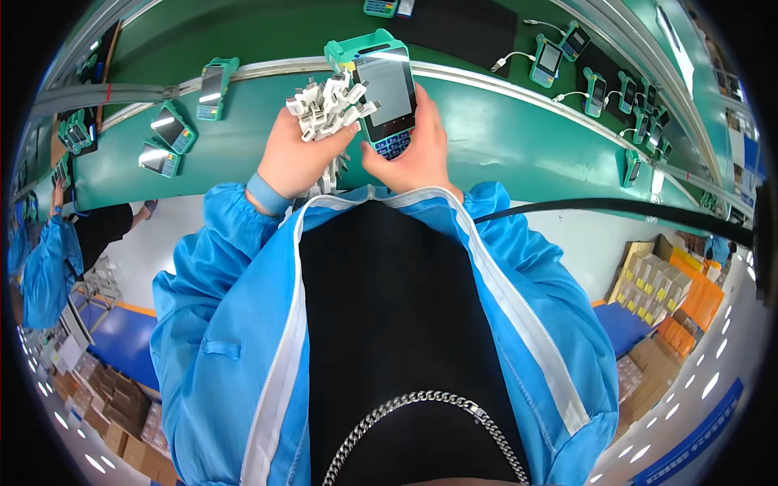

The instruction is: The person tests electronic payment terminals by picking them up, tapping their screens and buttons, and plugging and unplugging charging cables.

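A green handheld payment terminal with a grey screen and a dark keypad stands tilted up in front of me. My right hand grips it along its right side and lower edge, the thumb beside the keypad. In my left hand is a thick bunch of white USB cables, their plugs fanning out over the fingers. Some plugs reach the terminal's left edge; whether one sits in it I cannot tell. More of the cables hang below the left hand.
Left on the green bench lie several terminals, one of them here. At the right, terminals with white cables rest on a dark mat beyond a metal rail. A black strap crosses at right. A co-worker's blue sleeve shows far left.
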`<state>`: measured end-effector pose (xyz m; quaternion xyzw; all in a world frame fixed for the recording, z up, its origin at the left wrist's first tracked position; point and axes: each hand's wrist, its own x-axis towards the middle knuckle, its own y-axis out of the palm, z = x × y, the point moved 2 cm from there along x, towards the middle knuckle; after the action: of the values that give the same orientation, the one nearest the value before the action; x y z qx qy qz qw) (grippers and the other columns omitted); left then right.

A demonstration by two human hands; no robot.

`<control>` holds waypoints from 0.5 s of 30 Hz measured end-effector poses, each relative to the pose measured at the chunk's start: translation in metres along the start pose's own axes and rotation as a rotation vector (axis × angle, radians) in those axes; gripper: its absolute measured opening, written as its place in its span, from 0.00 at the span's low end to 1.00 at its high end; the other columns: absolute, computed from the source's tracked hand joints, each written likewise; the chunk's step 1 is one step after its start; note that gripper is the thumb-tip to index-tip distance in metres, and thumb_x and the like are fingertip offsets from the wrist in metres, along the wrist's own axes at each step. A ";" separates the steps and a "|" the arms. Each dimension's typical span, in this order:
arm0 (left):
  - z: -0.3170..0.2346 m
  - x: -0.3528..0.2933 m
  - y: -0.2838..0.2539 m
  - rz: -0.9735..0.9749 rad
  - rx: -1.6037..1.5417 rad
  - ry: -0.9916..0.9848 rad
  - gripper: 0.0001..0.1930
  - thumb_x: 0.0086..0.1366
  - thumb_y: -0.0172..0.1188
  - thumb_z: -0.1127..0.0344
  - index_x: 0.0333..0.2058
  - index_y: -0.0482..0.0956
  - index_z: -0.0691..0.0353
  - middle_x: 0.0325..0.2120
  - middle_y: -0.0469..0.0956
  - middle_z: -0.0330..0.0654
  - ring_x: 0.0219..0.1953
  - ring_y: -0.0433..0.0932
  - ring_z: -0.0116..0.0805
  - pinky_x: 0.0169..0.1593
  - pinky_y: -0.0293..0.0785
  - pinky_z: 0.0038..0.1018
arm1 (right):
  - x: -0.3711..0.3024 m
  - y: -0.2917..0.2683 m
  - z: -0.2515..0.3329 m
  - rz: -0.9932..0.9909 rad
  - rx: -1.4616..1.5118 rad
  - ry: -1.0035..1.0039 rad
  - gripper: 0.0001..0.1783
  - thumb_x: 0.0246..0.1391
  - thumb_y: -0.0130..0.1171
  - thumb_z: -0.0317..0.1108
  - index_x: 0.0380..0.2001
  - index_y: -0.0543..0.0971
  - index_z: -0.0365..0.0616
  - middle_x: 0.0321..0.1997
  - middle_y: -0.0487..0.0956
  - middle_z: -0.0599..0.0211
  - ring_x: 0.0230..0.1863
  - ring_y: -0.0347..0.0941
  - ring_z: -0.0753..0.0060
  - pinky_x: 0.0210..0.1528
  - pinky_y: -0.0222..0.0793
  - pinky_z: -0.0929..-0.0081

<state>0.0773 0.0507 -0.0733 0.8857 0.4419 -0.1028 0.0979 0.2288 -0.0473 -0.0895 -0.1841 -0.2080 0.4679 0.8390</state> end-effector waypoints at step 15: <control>-0.005 -0.032 0.061 -0.436 0.032 0.084 0.12 0.70 0.53 0.65 0.47 0.71 0.67 0.24 0.72 0.35 0.31 0.71 0.30 0.43 0.69 0.33 | 0.193 -0.111 -0.265 0.166 -0.153 0.437 0.46 0.28 0.70 0.51 0.46 0.68 0.23 0.46 0.76 0.38 0.50 0.74 0.44 0.53 0.71 0.61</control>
<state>0.1082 -0.0084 -0.0546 0.7741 0.6251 -0.0916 0.0408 0.5376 0.0341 -0.2238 -0.3605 -0.0405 0.4671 0.8064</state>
